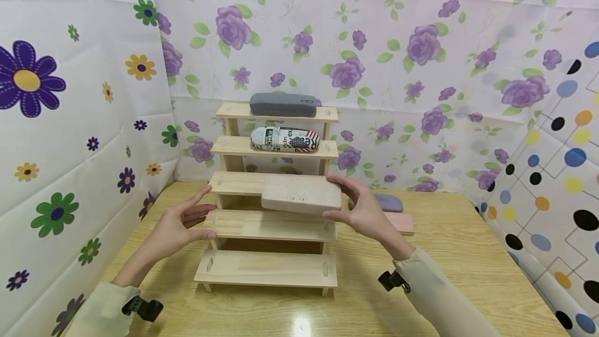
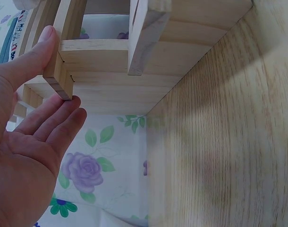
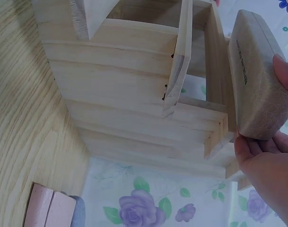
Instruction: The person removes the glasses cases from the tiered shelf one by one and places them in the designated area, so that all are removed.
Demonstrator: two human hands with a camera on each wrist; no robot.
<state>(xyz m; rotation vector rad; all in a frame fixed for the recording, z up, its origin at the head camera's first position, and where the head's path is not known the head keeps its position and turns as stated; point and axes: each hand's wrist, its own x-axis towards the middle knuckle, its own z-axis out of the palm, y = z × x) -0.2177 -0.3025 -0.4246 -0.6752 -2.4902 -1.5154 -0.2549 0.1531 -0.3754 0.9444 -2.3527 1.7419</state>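
Note:
A beige glasses case [image 1: 299, 194] lies level over the middle tier of a stepped wooden shelf [image 1: 262, 269]. My right hand [image 1: 357, 209] pinches its right end, thumb at the near side and fingers at the far side. In the right wrist view the case [image 3: 259, 75] shows small dark print on its underside. My left hand [image 1: 178, 228] is at the shelf's left edge, fingers spread and fairly straight. In the left wrist view the left hand [image 2: 30, 142] has its thumb against a board's end and its fingertips close by that board.
A grey glasses case [image 1: 283, 105] lies on the top tier, and a newspaper-and-flag-print case [image 1: 285, 140] on the tier below. Right of the shelf, a pink case [image 1: 400, 222] and a blue-purple case [image 1: 389, 203] lie on the wooden table [image 1: 449, 274]. Flowered cloth [image 1: 290, 25] hangs behind.

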